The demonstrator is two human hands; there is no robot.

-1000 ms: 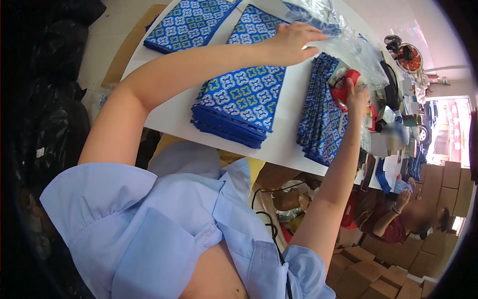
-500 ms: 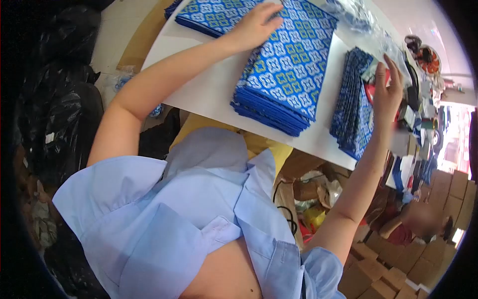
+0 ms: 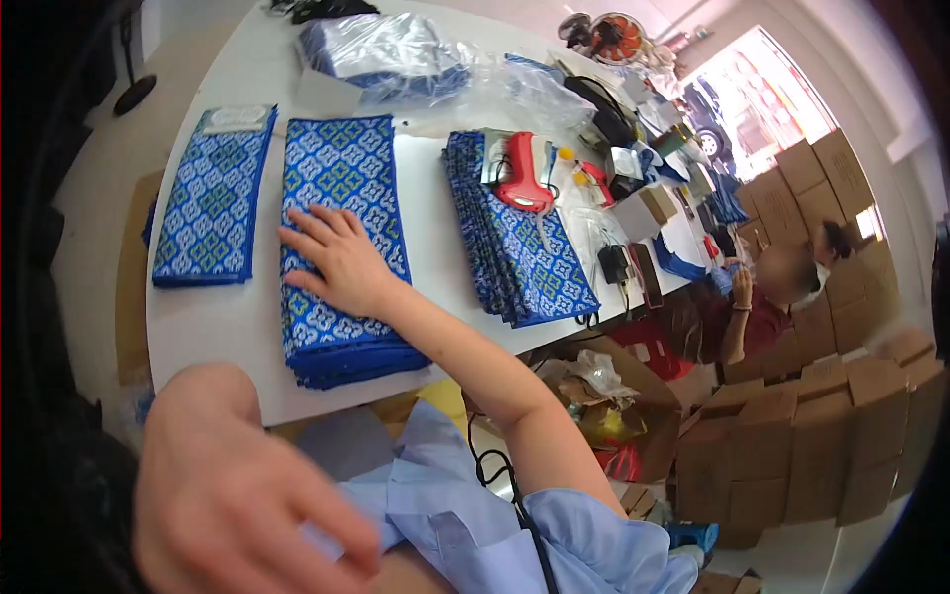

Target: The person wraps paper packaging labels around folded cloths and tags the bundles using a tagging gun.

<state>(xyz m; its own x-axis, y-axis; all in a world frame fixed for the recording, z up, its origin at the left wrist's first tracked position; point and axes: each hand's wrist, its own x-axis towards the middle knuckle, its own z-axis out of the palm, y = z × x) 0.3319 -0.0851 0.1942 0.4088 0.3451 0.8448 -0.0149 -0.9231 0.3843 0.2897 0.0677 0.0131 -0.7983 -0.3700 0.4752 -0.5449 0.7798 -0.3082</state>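
Observation:
My right hand (image 3: 341, 262) lies flat on the middle stack of folded blue patterned cloths (image 3: 346, 168), fingers spread. Close to the camera at the lower left is my left hand (image 3: 257, 495), blurred and with bent fingers; whether it holds anything cannot be made out. A thinner patterned cloth bundle (image 3: 210, 203) with a pale label at its top lies left of the middle stack. To the right, a fanned pile of the same cloth (image 3: 539, 262) carries a red and white handheld tool (image 3: 524, 178).
Clear plastic packaging (image 3: 386, 49) covers blue items at the table's back. Cables, small boxes and a fan (image 3: 616, 38) stand farther right. A person (image 3: 742, 317) sits beyond, near stacked cartons (image 3: 782, 445). An open box of scraps (image 3: 604, 391) is below the table edge.
The view has swung toward the right. My left hand has left the cloth and come up near the camera. My right hand has moved from beside the fanned pile onto the middle stack.

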